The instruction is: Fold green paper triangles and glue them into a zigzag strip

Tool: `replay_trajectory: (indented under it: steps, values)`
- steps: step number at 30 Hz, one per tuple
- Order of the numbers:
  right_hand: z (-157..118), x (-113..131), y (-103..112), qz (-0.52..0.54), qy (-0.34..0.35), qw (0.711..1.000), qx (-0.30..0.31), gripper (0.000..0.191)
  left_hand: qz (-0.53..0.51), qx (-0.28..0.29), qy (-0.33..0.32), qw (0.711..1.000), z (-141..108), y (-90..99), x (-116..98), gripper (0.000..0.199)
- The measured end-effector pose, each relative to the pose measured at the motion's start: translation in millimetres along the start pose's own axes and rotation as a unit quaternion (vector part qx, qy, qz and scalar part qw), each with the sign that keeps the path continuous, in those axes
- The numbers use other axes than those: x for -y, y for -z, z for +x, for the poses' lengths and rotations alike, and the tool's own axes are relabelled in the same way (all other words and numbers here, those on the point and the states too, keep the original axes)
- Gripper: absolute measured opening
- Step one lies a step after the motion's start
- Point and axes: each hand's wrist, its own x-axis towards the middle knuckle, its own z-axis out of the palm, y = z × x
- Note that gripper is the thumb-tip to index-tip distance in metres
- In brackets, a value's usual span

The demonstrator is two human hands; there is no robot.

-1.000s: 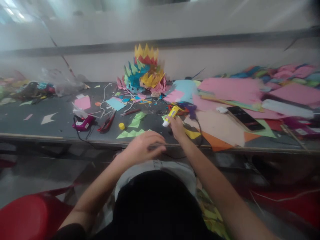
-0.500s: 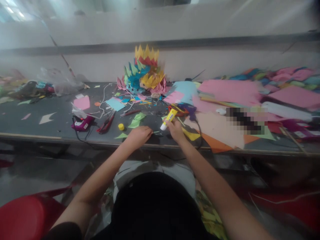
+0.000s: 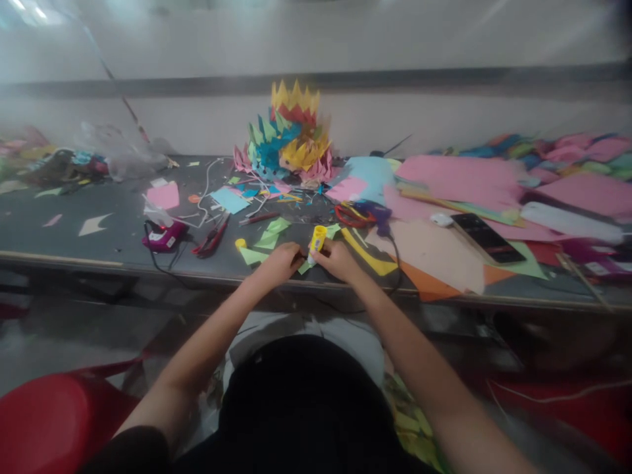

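Observation:
My right hand (image 3: 336, 259) grips a yellow glue tube (image 3: 316, 239), held nearly upright with its tip down near the table's front edge. My left hand (image 3: 281, 262) rests just left of it, fingers pinched on a small green paper piece (image 3: 305, 266) under the tube's tip. More green folded paper triangles (image 3: 270, 236) lie just beyond my left hand. A small yellow cap (image 3: 240, 243) sits to the left of them.
A tall stack of coloured folded-paper pieces (image 3: 289, 135) stands at the table's back. Red-handled scissors (image 3: 351, 214), a black phone (image 3: 485, 234) and pink and orange paper sheets (image 3: 459, 178) lie to the right. A magenta glue gun (image 3: 162, 236) and a red cutter (image 3: 211, 239) lie left. A red chair (image 3: 54, 421) is at lower left.
My right hand brought the glue tube nearer and stood it upright. My left hand moved from the table edge to meet it and took the green paper piece.

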Motion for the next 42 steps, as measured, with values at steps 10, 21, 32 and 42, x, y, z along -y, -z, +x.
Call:
replay_trajectory:
  steps: [10, 21, 32, 42]
  values:
    - [0, 6, -1, -0.083, 0.028, 0.996, 0.031, 0.024, -0.015, -0.025, -0.004, 1.000, 1, -4.4, 4, 0.009]
    - [3, 3, -4, -0.130, 0.013, 0.991, 0.002, 0.025, -0.016, -0.032, 0.003, 0.999, 0, -7.1, 6, 0.009]
    - [7, -9, 6, 0.060, -0.054, 0.963, -0.258, 0.032, -0.042, -0.003, 0.008, 0.999, -2, 7.0, -6, 0.017]
    - [4, -4, 20, -0.114, 0.048, 0.982, -0.143, 0.052, -0.056, 0.023, 0.075, 0.995, 2, 12.6, -10, 0.021]
